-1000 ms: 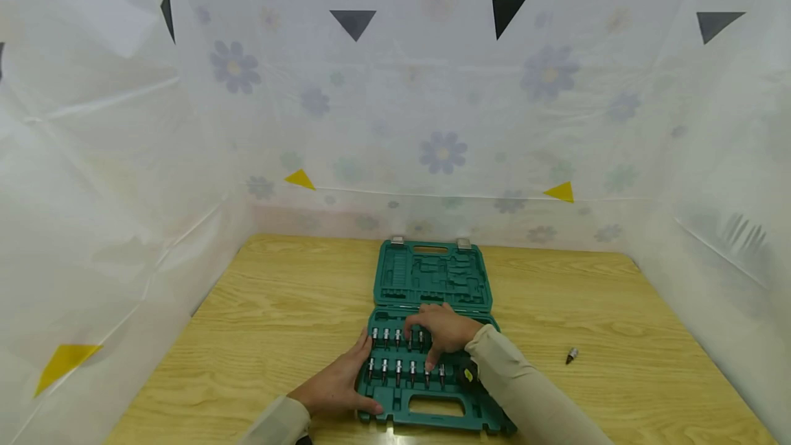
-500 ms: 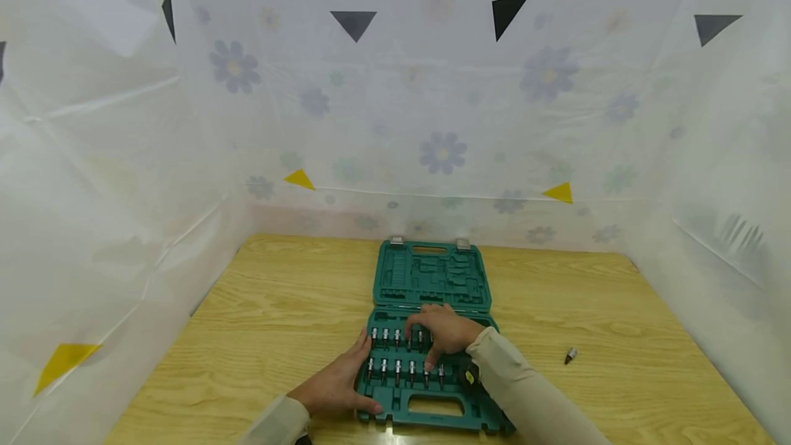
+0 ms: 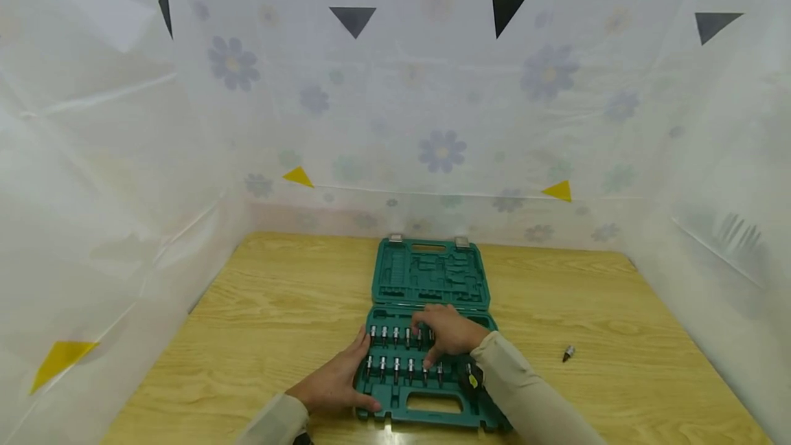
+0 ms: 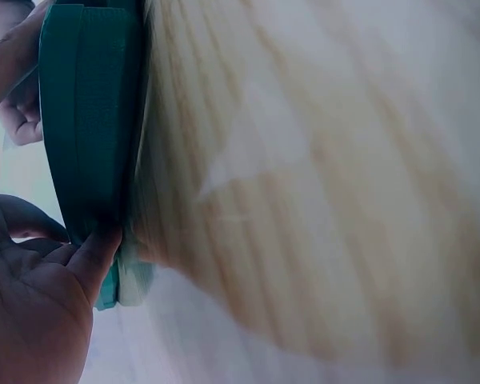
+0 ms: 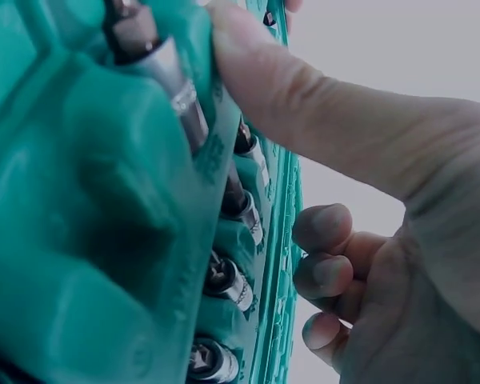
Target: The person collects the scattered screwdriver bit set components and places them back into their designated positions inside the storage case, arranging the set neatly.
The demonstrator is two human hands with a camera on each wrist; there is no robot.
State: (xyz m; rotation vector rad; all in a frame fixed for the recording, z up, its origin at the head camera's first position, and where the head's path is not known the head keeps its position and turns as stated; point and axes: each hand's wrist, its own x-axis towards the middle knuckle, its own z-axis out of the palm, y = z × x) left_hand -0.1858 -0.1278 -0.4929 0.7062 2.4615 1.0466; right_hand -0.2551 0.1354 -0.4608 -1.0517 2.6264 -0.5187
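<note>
A green plastic tool case [image 3: 388, 395] lies unfolded on the table, with two rows of silver bit sockets [image 3: 396, 366] in its near half. My left hand [image 3: 330, 383] holds the case's near left corner, the thumb over the front and the fingers along the side. Over the rows reaches my right hand [image 3: 454, 332]. Its index finger touches the back row, and its thumb lies by a bit socket in the front row. In the right wrist view the thumb [image 5: 304, 100] presses on the green plastic. The other fingers curl in beside the case with nothing in them.
One loose bit socket [image 3: 568, 353] lies on the wood-grain table [image 3: 296, 294] to the right. The case's moulded lid [image 3: 432, 273] lies flat toward the back wall. White flowered sheeting [image 3: 441, 108] encloses the table on the back and both sides.
My right hand's fingers have shifted slightly right along the back row, and a bit socket now shows more clearly to their left. My left hand stays on the case.
</note>
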